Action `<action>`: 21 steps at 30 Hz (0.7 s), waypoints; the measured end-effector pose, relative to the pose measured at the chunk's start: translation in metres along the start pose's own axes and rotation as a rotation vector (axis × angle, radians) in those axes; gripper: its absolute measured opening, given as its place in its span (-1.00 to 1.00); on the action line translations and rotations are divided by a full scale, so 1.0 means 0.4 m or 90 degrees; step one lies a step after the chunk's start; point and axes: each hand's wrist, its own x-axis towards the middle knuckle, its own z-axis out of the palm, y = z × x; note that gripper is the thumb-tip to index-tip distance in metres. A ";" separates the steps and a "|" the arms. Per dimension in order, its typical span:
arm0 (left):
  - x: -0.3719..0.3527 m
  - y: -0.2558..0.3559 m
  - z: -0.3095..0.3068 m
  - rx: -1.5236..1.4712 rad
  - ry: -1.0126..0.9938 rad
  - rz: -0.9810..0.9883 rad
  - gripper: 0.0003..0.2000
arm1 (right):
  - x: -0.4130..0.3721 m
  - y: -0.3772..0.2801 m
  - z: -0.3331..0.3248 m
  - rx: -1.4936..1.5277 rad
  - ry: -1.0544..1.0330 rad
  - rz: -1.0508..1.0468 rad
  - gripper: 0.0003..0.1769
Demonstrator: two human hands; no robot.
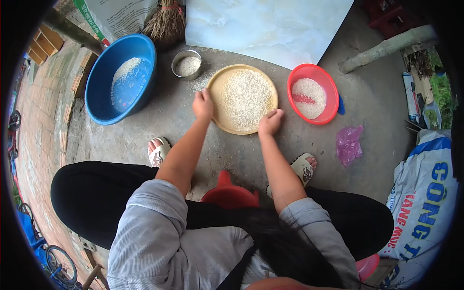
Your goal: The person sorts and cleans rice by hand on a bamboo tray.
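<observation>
A round tan tray (218, 92) with a raised rim carries a spread layer of white rice grains (246, 99). My left hand (203, 104) is closed on the tray's left rim. On its lower right edge, my right hand (271, 122) grips the rim too, with the thumb over the top. Left of the tray stands a metal bowl (187, 65) with rice in it, and loose grains lie on the floor between them. To the right is a red plastic basin (325, 82) holding more rice.
A large blue basin (145, 53) with some rice leans at the left. Behind lies a marble-patterned panel (261, 29). A purple plastic bag (349, 144) is on the concrete at right, near a printed white sack (420, 203). A red plastic object (227, 191) sits between my feet.
</observation>
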 end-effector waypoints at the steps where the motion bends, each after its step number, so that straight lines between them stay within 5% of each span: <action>1: 0.021 -0.020 -0.034 0.032 0.012 0.001 -0.59 | -0.022 -0.020 0.022 -0.008 -0.050 -0.002 -0.81; 2: 0.028 -0.032 -0.043 0.037 0.017 0.002 -0.59 | -0.041 -0.040 0.039 0.107 -0.075 0.004 -0.82; 5: 0.017 -0.023 -0.046 0.028 0.047 -0.027 -0.59 | -0.026 -0.052 -0.001 0.067 -0.097 -0.010 -0.82; 9: -0.098 0.043 0.085 0.029 -0.016 0.008 -0.63 | 0.062 0.066 -0.069 0.008 0.010 0.033 -0.79; 13: -0.045 0.023 0.044 0.008 -0.016 0.023 -0.60 | 0.018 0.055 -0.020 -0.025 0.069 0.006 -0.79; 18: 0.030 -0.064 -0.054 0.015 0.049 -0.019 -0.58 | -0.047 -0.057 0.020 0.111 -0.071 0.040 -0.78; 21: -0.037 -0.053 0.061 -0.024 0.049 -0.015 -0.59 | 0.050 0.054 -0.008 0.074 -0.031 0.025 -0.74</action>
